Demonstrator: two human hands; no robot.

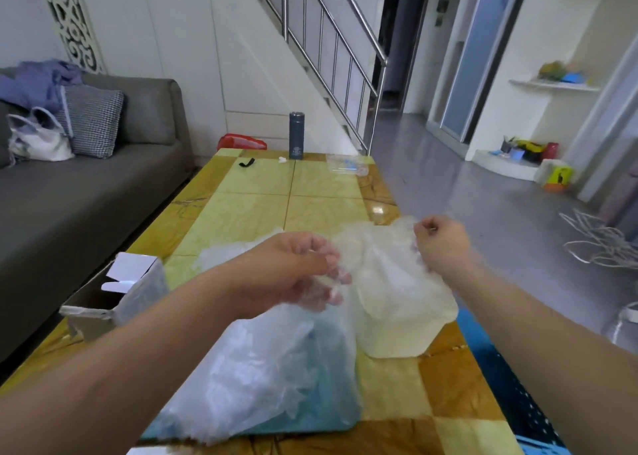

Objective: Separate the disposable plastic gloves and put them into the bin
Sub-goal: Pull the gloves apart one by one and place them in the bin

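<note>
Both my hands hold clear disposable plastic gloves above a yellow tiled table (310,185). My left hand (293,271) pinches thin glove film at its fingertips. My right hand (442,244) grips the upper edge of a stretched glove (390,282) that hangs between the two hands. A heap of loose clear gloves (262,378) lies on a blue pad under my left forearm. More gloves (224,254) lie on the table behind my left hand. A blue perforated bin (500,385) stands beside the table's right edge, below my right forearm.
An open cardboard box (121,296) stands at the table's left edge. A dark flask (296,135), a black strap (247,162) and a clear packet (347,168) sit at the far end. A grey sofa (86,195) runs along the left; white wire hangers (600,244) lie on the floor at right.
</note>
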